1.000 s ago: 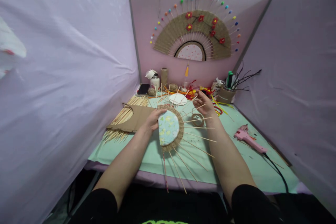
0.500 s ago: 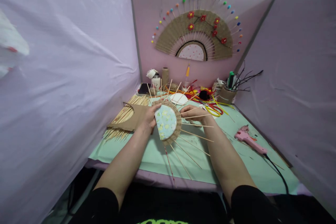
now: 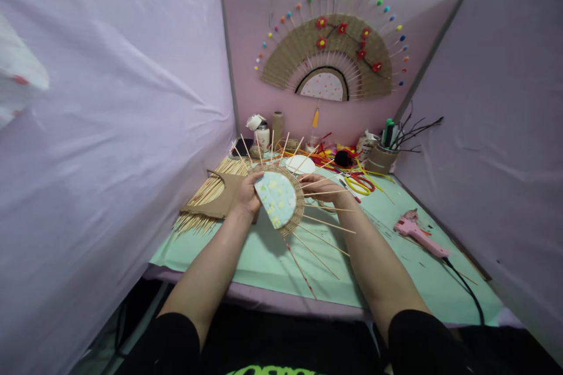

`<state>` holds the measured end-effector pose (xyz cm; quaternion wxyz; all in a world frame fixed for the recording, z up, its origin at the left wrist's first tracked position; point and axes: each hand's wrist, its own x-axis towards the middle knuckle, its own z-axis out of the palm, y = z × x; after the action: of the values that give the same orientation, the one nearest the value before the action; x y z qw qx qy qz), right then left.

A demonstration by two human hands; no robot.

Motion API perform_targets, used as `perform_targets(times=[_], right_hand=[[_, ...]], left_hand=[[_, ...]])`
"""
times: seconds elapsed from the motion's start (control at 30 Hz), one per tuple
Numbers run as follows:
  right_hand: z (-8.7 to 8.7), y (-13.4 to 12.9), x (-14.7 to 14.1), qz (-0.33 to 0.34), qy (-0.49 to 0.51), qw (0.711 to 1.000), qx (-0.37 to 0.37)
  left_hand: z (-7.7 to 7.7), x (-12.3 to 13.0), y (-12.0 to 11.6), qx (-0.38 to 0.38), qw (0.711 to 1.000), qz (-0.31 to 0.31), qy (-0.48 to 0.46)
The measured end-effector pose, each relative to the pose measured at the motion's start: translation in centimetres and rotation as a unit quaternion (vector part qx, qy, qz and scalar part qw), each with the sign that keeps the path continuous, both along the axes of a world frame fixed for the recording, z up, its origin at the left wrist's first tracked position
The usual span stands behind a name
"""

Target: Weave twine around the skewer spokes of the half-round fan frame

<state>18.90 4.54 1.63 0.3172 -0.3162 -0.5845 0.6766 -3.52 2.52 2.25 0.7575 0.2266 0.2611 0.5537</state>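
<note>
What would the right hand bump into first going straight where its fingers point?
The right hand would probably meet the woven rim of the half-round piece first; they look very close or touching, though depth is unclear.

Craft workspace, small booth-like corner. Purple cloth (image 3: 132,129) along sides, pink board (image 3: 248,12) across back. Large decorated fan (image 3: 290,53) hung there, red flowers, coloured balls on stick tips. Table (image 3: 387,211) under pale green cover, strewn with craft supplies: pink glue gun (image 3: 416,232) with cord, cut cardboard (image 3: 232,188), thin sticks (image 3: 197,225), coloured strips (image 3: 324,160), cup (image 3: 380,160) with markers and twigs (image 3: 417,128). Woven half-round piece (image 3: 276,198) held above table.
</note>
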Motion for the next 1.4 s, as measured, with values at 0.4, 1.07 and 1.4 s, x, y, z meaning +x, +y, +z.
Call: perform_targets(times=[0.4,1.07,1.4], right_hand=[[1.1,-0.9,1.7,0.022,0.014,1.000,0.016],[1.5,0.4,5.6,-0.163,0.215,0.962,0.037],[2.6,0.1,5.1,-0.207,0.282,0.931,0.104]], left_hand=[[1.2,-0.1,-2.2,0.090,0.995,-0.040,0.001],[-0.2,-2.1,-0.3,0.023,0.994,-0.104,0.000],[-0.7,-1.8,0.0,0.013,0.991,-0.132,-0.010]])
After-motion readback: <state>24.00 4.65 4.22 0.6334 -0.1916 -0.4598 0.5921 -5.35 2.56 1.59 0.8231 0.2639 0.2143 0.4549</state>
